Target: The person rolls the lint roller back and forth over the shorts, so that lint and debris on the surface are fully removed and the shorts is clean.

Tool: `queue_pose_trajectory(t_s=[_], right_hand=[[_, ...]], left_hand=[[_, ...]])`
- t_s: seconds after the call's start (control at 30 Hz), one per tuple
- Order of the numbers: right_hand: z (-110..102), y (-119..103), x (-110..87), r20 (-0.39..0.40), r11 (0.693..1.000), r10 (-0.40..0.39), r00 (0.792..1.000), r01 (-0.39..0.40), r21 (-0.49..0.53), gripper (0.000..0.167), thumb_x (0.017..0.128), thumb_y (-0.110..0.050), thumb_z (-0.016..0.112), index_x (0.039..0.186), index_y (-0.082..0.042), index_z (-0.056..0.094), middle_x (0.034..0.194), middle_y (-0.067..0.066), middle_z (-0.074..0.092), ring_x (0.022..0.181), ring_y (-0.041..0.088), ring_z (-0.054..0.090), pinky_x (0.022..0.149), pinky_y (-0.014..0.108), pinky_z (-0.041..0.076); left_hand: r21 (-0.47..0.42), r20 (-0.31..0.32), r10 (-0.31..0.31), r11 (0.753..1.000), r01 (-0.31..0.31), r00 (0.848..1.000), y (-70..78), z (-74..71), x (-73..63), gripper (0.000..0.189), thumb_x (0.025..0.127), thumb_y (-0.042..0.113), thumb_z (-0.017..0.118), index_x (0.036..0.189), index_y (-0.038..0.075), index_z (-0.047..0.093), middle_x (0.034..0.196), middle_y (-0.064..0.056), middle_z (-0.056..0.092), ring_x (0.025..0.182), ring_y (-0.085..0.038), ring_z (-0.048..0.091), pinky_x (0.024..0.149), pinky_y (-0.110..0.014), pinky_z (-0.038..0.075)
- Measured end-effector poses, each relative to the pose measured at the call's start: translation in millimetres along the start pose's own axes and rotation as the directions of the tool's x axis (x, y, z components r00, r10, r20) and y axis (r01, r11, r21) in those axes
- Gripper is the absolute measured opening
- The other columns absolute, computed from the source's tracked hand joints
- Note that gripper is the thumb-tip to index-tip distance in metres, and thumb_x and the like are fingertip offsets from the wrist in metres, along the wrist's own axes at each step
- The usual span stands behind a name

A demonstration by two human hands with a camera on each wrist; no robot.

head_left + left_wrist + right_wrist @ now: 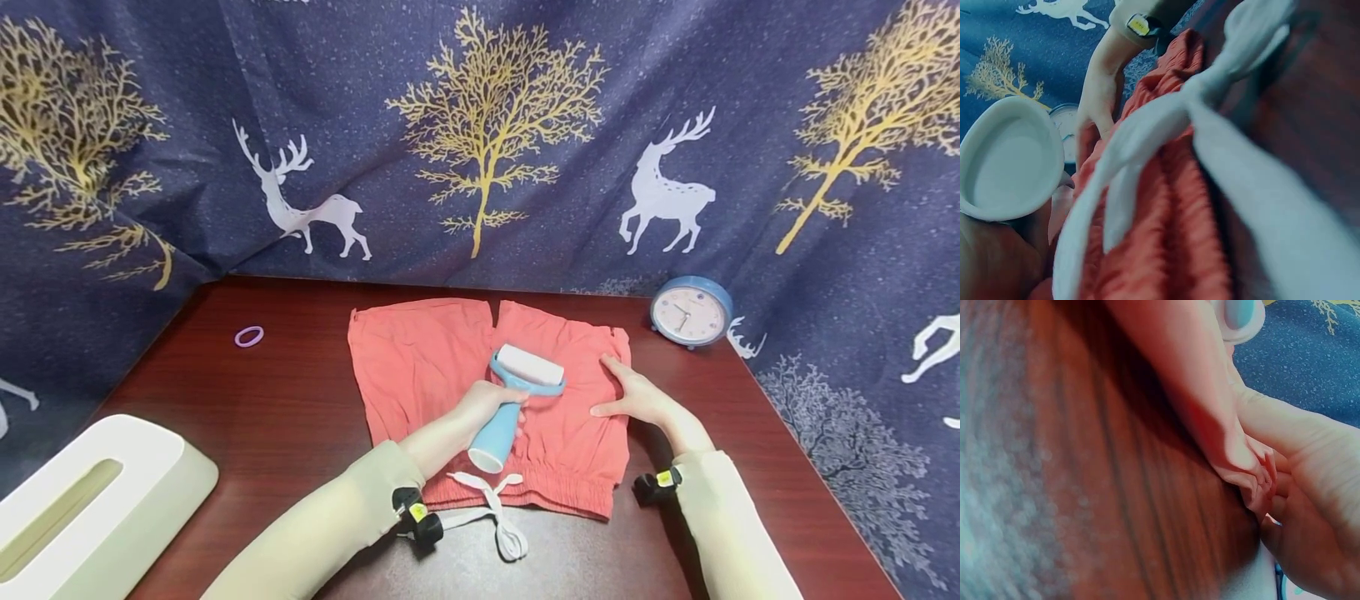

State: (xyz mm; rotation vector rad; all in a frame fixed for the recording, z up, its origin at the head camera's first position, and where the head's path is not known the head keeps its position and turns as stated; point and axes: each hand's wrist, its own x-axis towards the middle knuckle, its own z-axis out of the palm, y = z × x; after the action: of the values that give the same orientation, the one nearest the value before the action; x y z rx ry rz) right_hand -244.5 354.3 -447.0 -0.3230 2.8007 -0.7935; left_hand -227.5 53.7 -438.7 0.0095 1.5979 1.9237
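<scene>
While the cord (496,503) lies at the near edge of the shorts (557,429), the left hand (482,404), fingers curled, grips the roller (507,419) over their middle. The right hand (639,397), fingers spread, rests on their right side. The clock (691,312) stands beyond their far right corner.

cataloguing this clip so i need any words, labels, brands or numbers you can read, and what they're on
No text is legible.
Clock: dial markings too small to read.
Left yellow label on the left wrist camera: too small to read.
Right yellow label on the right wrist camera: too small or blurred to read.
Lint roller and red shorts: none visible.
</scene>
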Motion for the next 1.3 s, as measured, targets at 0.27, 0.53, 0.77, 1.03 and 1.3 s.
queue_pose_trajectory(t_s=[0.27,0.53,0.77,1.03,1.3], right_hand=[[-0.6,2.1,-0.6,0.000,1.000,-0.009,1.000,0.009,0.000,0.106,0.076,-0.039,0.081,0.150,0.009,0.022,0.154,0.034,0.023,0.142,0.051,0.023,0.113,0.065,0.024],[-0.4,2.6,-1.2,0.000,1.000,-0.004,1.000,0.004,0.004,0.106,0.076,-0.038,0.082,0.150,0.008,0.022,0.154,0.034,0.023,0.142,0.050,0.023,0.113,0.065,0.023],[-0.3,0.5,-0.3,0.005,1.000,-0.011,1.000,0.011,0.000,0.105,0.077,-0.039,0.081,0.150,0.009,0.022,0.154,0.034,0.023,0.142,0.050,0.023,0.113,0.065,0.024],[-1.5,-1.4,-0.6,0.005,1.000,-0.005,1.000,0.005,-0.004,0.104,0.077,-0.038,0.081,0.150,0.009,0.022,0.153,0.035,0.023,0.142,0.050,0.024,0.113,0.065,0.024],[-0.2,-4.1,-1.0,0.008,1.000,-0.011,1.000,0.011,-0.002,0.106,0.077,-0.040,0.081,0.150,0.010,0.022,0.153,0.035,0.023,0.141,0.051,0.024,0.112,0.065,0.025]], left_hand=[[0.035,0.038,0.001,0.999,-0.002,0.999,-9.0,-6.7,-17.7,0.035,0.091,0.020,0.064,0.107,-0.011,0.061,0.064,-0.002,0.061,0.051,-0.013,0.062,0.052,-0.026,0.053],[0.056,0.047,0.002,0.998,-0.005,0.999,-13.8,-9.7,-31.4,0.033,0.089,0.020,0.065,0.103,-0.010,0.062,0.063,-0.004,0.061,0.051,-0.014,0.062,0.050,-0.027,0.053],[0.057,0.064,0.005,0.998,-0.008,0.998,-19.8,-13.7,-47.0,0.031,0.090,0.020,0.064,0.101,-0.008,0.061,0.065,-0.004,0.061,0.050,-0.014,0.060,0.050,-0.029,0.053],[0.072,0.074,0.018,0.997,-0.024,0.997,-25.3,-16.4,-61.8,0.028,0.089,0.020,0.064,0.096,-0.007,0.064,0.060,-0.001,0.060,0.049,-0.013,0.060,0.050,-0.025,0.052],[0.081,0.067,-0.021,0.997,0.016,0.998,-25.6,-20.0,-73.4,0.025,0.088,0.021,0.065,0.091,-0.004,0.064,0.061,-0.003,0.062,0.047,-0.012,0.061,0.047,-0.026,0.052]])
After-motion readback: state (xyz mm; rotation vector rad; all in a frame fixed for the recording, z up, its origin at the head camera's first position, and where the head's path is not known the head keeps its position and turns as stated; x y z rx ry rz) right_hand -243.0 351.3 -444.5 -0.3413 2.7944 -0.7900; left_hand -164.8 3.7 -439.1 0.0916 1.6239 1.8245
